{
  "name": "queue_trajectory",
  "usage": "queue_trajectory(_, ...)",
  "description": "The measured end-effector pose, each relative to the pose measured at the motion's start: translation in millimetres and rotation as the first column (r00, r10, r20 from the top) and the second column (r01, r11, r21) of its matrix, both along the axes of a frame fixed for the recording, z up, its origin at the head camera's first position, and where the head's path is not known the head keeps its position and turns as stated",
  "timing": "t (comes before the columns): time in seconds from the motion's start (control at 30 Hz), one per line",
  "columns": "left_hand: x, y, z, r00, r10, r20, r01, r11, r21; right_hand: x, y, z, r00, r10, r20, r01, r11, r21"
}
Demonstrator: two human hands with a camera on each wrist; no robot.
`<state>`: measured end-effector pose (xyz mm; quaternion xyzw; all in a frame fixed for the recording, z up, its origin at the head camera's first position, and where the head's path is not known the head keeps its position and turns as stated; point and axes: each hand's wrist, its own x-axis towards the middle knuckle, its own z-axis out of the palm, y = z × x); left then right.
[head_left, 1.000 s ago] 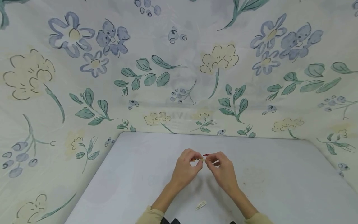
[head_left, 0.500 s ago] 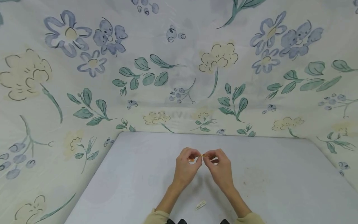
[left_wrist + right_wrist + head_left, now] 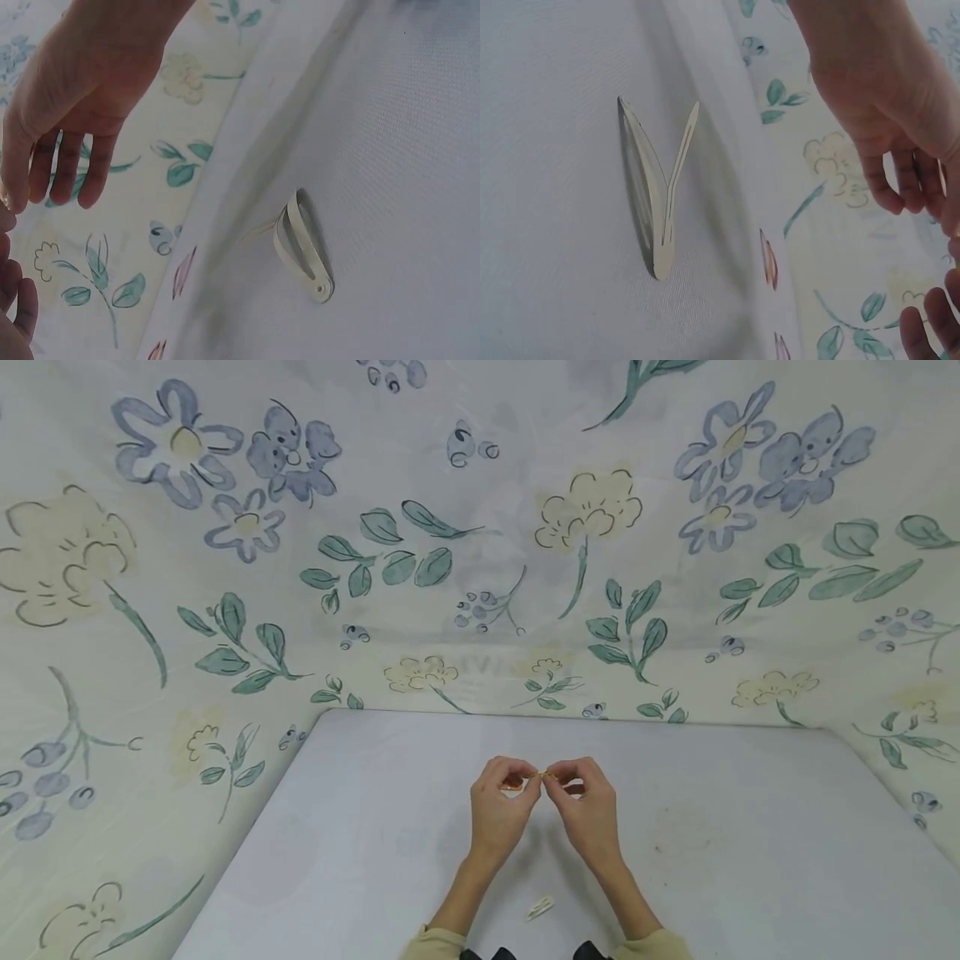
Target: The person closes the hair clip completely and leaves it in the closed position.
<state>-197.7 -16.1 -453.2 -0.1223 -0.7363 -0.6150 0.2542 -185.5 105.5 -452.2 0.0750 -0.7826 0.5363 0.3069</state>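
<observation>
My left hand (image 3: 498, 810) and right hand (image 3: 588, 810) meet fingertip to fingertip over the middle of the table. Between them, thumbs and forefingers pinch a small, thin yellow thing (image 3: 542, 774), mostly covered by the fingertips; I cannot tell its kind. In both wrist views the other fingers hang loosely. Nearer my body, a cream snap hair clip (image 3: 540, 907) lies on the table, its inner tongue sprung up from its frame (image 3: 660, 217). Beyond the hands are an orange-red hair clip (image 3: 769, 259) and a pink one (image 3: 781, 347), small and partly cut off in the wrist views.
The white tabletop (image 3: 360, 827) stretches out on both sides of the hands. Cloth printed with flowers (image 3: 480, 552) rises behind it and along the sides. Some small dark specks (image 3: 657, 849) dot the surface right of the right hand.
Both hands have drawn closer together and slightly farther from my body, the right one shifting left. A red tip visible between them a second ago is now covered. The cream clip stays put.
</observation>
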Motion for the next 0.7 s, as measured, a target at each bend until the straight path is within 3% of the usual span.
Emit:
queue_trajectory(0.1,1.3,2,2.2,1.0,0.02,0.015,-0.02,1.0,0.003,-0.5,-1,-0.8,1.0,-0.01,0.007,0.01,1.0,-0.006)
queue_trajectory(0.3,12.5,4,18.2,0.999,0.034,0.01,-0.034,0.999,-0.004,0.9,-2,-1.9,0.999,-0.035,0.042,0.035,0.999,-0.014)
queue_trajectory(0.53,0.7,1,-3.0,1.0,0.015,0.003,-0.015,0.999,-0.035,2.7,-1,-1.9,0.998,-0.043,0.041,0.043,0.999,-0.01)
queue_trajectory(0.7,2.7,-1,-2.8,0.998,0.037,-0.044,-0.039,0.997,-0.064,3.3,0,-2.5,0.999,-0.035,0.04,0.036,0.999,-0.016)
